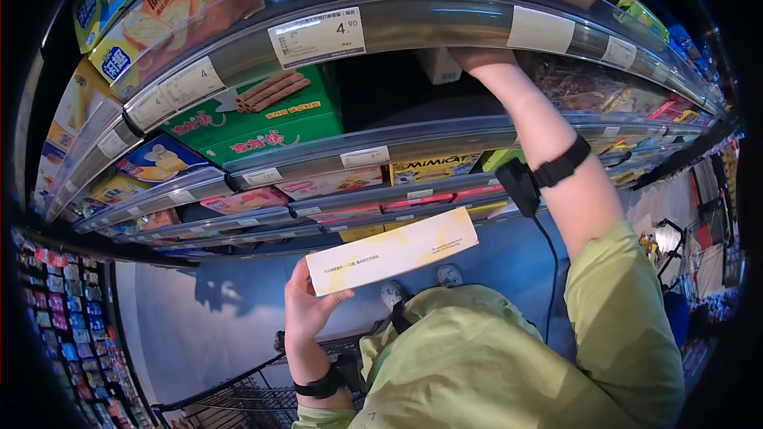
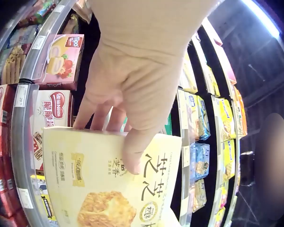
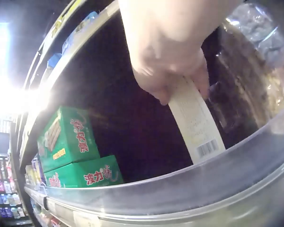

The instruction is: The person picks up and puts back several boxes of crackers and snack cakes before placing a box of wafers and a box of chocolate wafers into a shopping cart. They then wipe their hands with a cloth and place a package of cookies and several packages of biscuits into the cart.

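Note:
My left hand (image 1: 308, 311) grips one end of a pale yellow snack box (image 1: 393, 251), held in front of the shelves with its narrow side facing up. In the left wrist view, the thumb presses the printed front of this box (image 2: 104, 172), which shows a golden-brown biscuit and Chinese lettering; the other fingers go behind it. My right hand (image 1: 485, 60) reaches into an upper shelf, partly hidden by the price rail. There it pinches the top of a narrow pale box (image 3: 197, 120) that stands tilted behind the clear shelf lip, barcode near its lower end.
Green boxes (image 3: 71, 142) of wafer rolls are stacked left of the right hand. Bagged dark snacks (image 3: 248, 71) lie on its other side. A clear shelf lip (image 3: 180, 182) runs along the front. Below stands a black wire cart (image 1: 238, 393) near the person's feet.

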Demonstrator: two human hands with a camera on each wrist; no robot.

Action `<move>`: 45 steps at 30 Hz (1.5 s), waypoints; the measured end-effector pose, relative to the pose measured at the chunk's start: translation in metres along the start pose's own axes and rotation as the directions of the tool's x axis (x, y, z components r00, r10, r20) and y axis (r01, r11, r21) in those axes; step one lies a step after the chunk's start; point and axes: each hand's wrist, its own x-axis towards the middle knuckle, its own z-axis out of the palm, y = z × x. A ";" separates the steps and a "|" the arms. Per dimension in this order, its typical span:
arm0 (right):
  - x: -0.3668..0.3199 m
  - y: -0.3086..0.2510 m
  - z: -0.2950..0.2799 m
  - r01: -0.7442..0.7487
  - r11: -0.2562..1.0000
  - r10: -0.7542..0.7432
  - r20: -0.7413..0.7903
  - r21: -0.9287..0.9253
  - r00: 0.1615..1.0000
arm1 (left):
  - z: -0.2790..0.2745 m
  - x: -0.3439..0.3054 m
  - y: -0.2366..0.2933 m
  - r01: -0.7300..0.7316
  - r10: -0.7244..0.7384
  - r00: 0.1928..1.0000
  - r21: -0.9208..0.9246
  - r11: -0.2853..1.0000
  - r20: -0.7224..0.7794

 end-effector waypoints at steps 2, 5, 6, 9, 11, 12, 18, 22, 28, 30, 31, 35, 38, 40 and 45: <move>-0.010 -0.010 -0.041 -0.137 0.962 0.068 0.277 0.235 0.958 | -0.002 0.001 0.002 -0.007 0.007 1.000 0.013 1.000 -0.010; -0.036 0.008 -0.056 -0.501 0.664 0.201 0.512 0.556 0.835 | -0.004 0.003 0.004 0.012 -0.012 1.000 -0.019 1.000 -0.018; -0.038 0.014 -0.066 -0.543 0.628 0.172 0.581 0.558 0.796 | -0.004 0.005 0.005 0.009 -0.010 1.000 -0.027 1.000 -0.012; -0.054 0.011 -0.084 -0.524 0.559 0.162 0.535 0.642 0.829 | -0.002 0.011 0.002 0.003 -0.003 1.000 -0.063 0.998 -0.005; -0.062 -0.001 -0.099 -0.399 0.535 0.182 0.360 0.745 0.915 | 0.002 0.014 0.000 -0.002 0.002 1.000 -0.092 0.996 -0.005; -0.064 -0.003 -0.104 -0.393 0.531 0.181 0.353 0.751 0.918 | 0.004 0.016 0.000 -0.017 0.018 1.000 -0.115 0.993 0.006; -0.085 -0.006 -0.115 -0.153 0.677 -0.032 0.237 0.720 0.971 | 0.008 0.018 -0.002 -0.022 0.026 0.999 -0.130 0.991 0.031; -0.109 0.002 -0.116 0.106 0.876 -0.201 0.158 0.470 0.967 | 0.010 0.017 -0.005 -0.003 0.006 1.000 -0.115 0.993 0.020; -0.138 0.014 -0.100 -0.007 0.687 -0.167 0.167 0.726 0.972 | 0.007 0.013 -0.004 0.002 -0.001 1.000 -0.114 0.993 0.004; -0.139 0.013 -0.102 -0.033 0.650 -0.134 0.157 0.759 0.978 | 0.004 0.012 -0.005 0.002 -0.002 1.000 -0.106 0.994 0.002; -0.138 0.010 -0.108 -0.229 0.451 -0.050 0.280 0.863 0.959 | 0.003 0.011 -0.008 0.005 -0.005 1.000 -0.120 0.993 -0.004; -0.131 0.000 -0.119 -0.513 -0.080 0.079 0.518 0.855 0.852 | -0.006 0.009 -0.015 -0.019 0.018 1.000 -0.101 0.995 -0.006; -0.138 -0.002 -0.108 -0.556 -0.203 0.194 0.590 0.806 0.784 | -0.011 0.002 -0.012 0.026 -0.028 1.000 -0.144 0.989 -0.012; -0.142 0.002 -0.102 -0.535 -0.013 0.230 0.523 0.845 0.821 | -0.015 -0.003 -0.010 0.014 -0.020 0.999 -0.154 0.988 -0.036; -0.134 -0.006 -0.129 -0.649 -0.320 0.113 0.707 0.691 0.698 | -0.026 -0.024 -0.013 -0.051 0.008 0.988 -0.278 0.959 -0.154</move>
